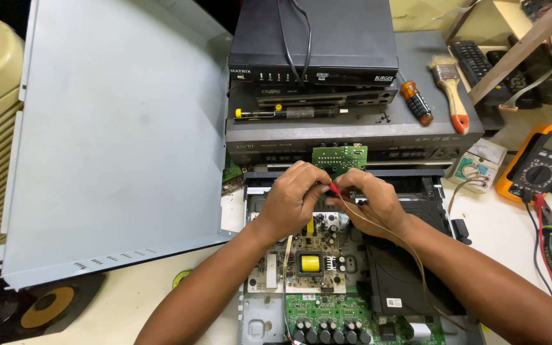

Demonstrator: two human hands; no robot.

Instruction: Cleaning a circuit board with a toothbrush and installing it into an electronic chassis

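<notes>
head view: both hands meet over the far edge of an opened disc player chassis (257, 319). the left hand (291, 201) is curled, fingers pinched near a small red clip (334, 188); the right hand (368, 198) is also curled with fingertips closed at the same spot, and a thin brown wire (410, 249) trails from it over the right wrist. just beyond the fingers a small green circuit board (340, 156) stands upright. below the hands lies the power board with a yellow transformer (310, 263). a grey metal cover (116, 140) leans at left. a multimeter (544, 163), a paintbrush (450, 89) and a screwdriver (416, 102) lie farther back.
</notes>
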